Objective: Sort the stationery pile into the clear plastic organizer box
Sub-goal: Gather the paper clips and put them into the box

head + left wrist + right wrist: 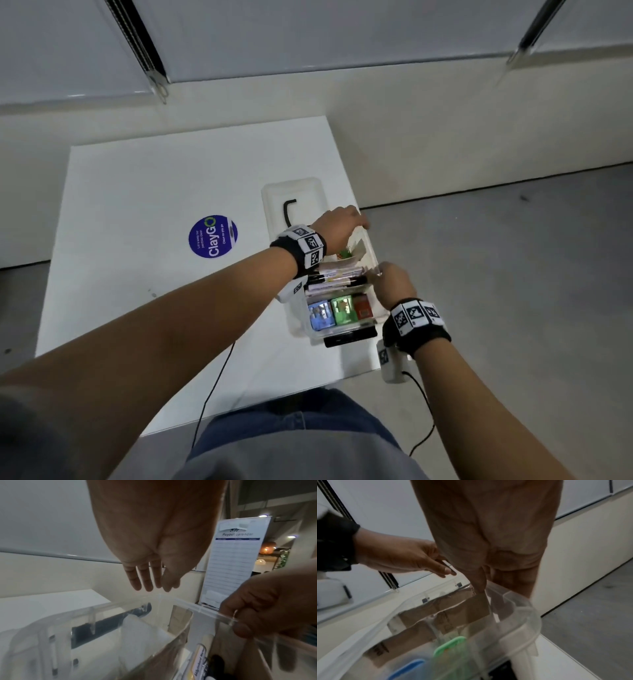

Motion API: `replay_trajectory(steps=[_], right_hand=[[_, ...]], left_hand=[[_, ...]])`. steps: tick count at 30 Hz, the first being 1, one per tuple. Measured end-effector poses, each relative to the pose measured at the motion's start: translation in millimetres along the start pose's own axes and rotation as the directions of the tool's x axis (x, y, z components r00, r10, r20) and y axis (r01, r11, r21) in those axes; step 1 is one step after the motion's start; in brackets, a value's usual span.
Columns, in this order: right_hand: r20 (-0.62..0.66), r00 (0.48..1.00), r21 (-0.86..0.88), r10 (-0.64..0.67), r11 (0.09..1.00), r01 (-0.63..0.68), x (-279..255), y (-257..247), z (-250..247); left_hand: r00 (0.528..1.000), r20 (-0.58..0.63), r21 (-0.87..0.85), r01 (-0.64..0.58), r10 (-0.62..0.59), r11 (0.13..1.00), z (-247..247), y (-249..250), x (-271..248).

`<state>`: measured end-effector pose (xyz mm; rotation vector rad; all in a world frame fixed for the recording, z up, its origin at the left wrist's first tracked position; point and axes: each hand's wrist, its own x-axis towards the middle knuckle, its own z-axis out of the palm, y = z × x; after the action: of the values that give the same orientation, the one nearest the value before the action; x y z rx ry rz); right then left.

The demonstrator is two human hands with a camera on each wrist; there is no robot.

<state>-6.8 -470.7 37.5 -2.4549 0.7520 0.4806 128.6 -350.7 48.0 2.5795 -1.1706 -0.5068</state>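
Note:
The clear organizer box (298, 329) stands at the table's right edge. Inside it are blue (320, 315), green (342, 310) and red (363, 306) small boxes, with black markers (339, 281) behind them. My right hand (383, 272) pinches the box's right rim (197, 608), seen close up in the left wrist view (240, 623). A brown card (477, 607) stands just inside that wall; I cannot tell if the fingers hold it too. My left hand (346, 219) hovers over the far end with straight fingers (147, 585), holding nothing.
The box's clear lid (291, 190) with a black handle (289, 209) lies flat behind the box. A blue round sticker (212, 236) marks the white table (154, 205). A black item (349, 337) lies under the box's near end. Grey floor lies right of the table.

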Motion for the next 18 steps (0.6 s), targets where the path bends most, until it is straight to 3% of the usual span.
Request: replay_trajectory(steps=[4,6,10,13,15,18], right_hand=[[0.054,0.981,-0.068,-0.186,0.979,0.190,1,-7,1],[0.098,0.951,-0.151,-0.292,0.940,0.305,5,-26,-1],[0.239,0.858,-0.144,-0.455,0.857,0.494,21,-75,7],[0.324,0.777,0.040,-0.540,0.828,0.559,38,-109,17],[0.288,0.781,0.091,-0.554,0.828,0.554,56,-121,21],[0.246,0.823,-0.070,-0.512,0.837,0.542,88,-124,32]], left_hand=[[0.980,0.054,0.206,-0.200,0.192,0.958,-3,-7,-10],[0.976,0.115,0.229,-0.207,0.184,0.951,-12,-21,-25],[0.974,0.206,0.048,0.083,-0.091,0.995,-37,-66,-74],[0.941,0.204,-0.032,0.282,-0.270,0.959,-40,-100,-122],[0.907,0.193,-0.100,0.399,-0.376,0.912,-34,-120,-153],[0.841,0.162,-0.210,0.540,-0.516,0.815,-25,-139,-188]])
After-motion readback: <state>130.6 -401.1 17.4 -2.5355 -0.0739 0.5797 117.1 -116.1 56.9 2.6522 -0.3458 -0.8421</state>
